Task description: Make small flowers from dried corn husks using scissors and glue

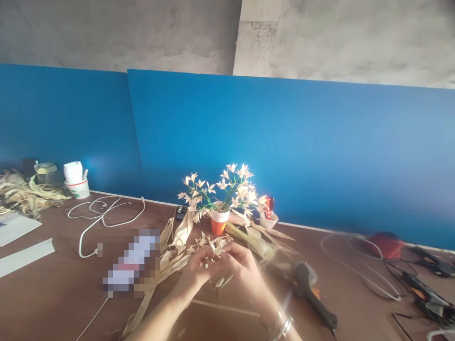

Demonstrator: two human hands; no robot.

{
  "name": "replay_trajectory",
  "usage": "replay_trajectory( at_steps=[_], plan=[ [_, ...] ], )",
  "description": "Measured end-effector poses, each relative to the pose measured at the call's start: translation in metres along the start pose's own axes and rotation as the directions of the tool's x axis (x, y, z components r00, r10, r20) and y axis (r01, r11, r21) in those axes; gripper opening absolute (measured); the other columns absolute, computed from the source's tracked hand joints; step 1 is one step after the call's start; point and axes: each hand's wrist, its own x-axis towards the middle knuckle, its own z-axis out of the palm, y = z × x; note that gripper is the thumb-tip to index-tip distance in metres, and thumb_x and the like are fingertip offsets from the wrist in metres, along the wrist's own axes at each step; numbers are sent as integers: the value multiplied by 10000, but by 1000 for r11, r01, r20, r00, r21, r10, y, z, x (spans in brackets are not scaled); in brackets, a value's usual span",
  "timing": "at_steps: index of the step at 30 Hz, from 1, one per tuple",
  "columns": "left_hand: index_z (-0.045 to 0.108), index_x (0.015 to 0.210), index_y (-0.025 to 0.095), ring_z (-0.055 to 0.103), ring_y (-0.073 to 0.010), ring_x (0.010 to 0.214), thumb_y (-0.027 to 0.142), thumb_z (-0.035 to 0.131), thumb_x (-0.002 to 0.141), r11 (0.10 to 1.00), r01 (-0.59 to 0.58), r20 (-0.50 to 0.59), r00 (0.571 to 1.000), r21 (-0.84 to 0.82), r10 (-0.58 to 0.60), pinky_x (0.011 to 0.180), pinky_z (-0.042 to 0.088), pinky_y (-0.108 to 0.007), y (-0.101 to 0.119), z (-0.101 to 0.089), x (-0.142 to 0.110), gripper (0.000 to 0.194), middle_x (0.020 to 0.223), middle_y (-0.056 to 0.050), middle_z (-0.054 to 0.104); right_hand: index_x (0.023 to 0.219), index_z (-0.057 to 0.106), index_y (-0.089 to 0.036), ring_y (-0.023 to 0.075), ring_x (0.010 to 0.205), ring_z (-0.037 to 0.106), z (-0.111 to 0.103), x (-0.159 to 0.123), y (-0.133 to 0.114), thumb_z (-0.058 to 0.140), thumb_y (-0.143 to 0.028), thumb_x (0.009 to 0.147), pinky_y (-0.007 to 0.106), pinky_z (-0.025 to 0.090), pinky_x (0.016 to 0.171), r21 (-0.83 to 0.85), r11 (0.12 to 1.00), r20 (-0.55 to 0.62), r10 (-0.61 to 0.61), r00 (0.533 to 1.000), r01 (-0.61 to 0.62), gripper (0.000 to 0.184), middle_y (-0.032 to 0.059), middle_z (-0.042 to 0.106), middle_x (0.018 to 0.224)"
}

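My left hand and my right hand meet at the table's middle, fingers pinched together on small pale husk petals. Motion blur smears the fingertips. Dried corn husk strips lie just beyond and to the left of the hands. Behind them stands an orange paper cup holding a bunch of cream husk flowers on green stems. A black glue gun lies on the table right of my right wrist, which wears a bangle.
A white cable loops at the left, near a white cup and a heap of husks. White paper sheets lie far left. More cables, tools and a red object sit at the right. A blue panel backs the brown table.
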Motion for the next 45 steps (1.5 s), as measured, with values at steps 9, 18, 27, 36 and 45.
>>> replay_trajectory(
  at_steps=[9, 18, 27, 36, 45],
  plan=[
    [664, 745, 190, 596, -204, 776, 445, 692, 742, 968, 135, 1, 990, -212, -138, 728, 412, -287, 27, 4, -4, 256, 734, -10, 679, 752, 642, -157, 158, 725, 534, -3, -1, -1, 581, -317, 842, 279, 432, 693, -255, 962, -14, -103, 995, 96, 193, 24, 625, 736],
    [636, 728, 178, 504, -145, 674, 424, 694, 769, 957, 148, -23, 987, -250, -159, 653, 352, -249, 15, 0, -2, 256, 672, 18, 585, 785, 684, -163, 163, 746, 576, -10, 0, -6, 542, -147, 812, 264, 432, 694, -496, 841, 90, -199, 976, 217, 146, 39, 647, 776],
    [647, 776, 167, 511, -145, 707, 346, 682, 798, 832, 139, 53, 990, -537, -131, 670, 377, -258, 0, -5, 3, 184, 737, -16, 604, 871, 663, -153, 178, 773, 589, -1, -1, -8, 515, -369, 880, 268, 442, 693, -223, 975, -30, 1, 1000, -8, 262, 50, 681, 821],
    [656, 783, 160, 544, -163, 713, 353, 616, 855, 780, 177, 118, 984, -600, -132, 707, 396, -289, 5, -6, 2, 209, 733, -28, 611, 733, 653, -144, 121, 629, 555, 9, -5, -16, 624, -422, 791, 247, 440, 646, -32, 961, 142, 278, 950, -276, 286, -2, 598, 655],
    [681, 814, 187, 519, -166, 773, 361, 679, 785, 862, 214, 79, 977, -460, -200, 735, 390, -267, 3, -7, 1, 176, 773, -21, 609, 680, 574, -154, 107, 620, 486, 11, -2, -9, 551, -289, 806, 238, 392, 610, -130, 979, 50, 162, 986, -155, 186, -23, 526, 637]
  ],
)
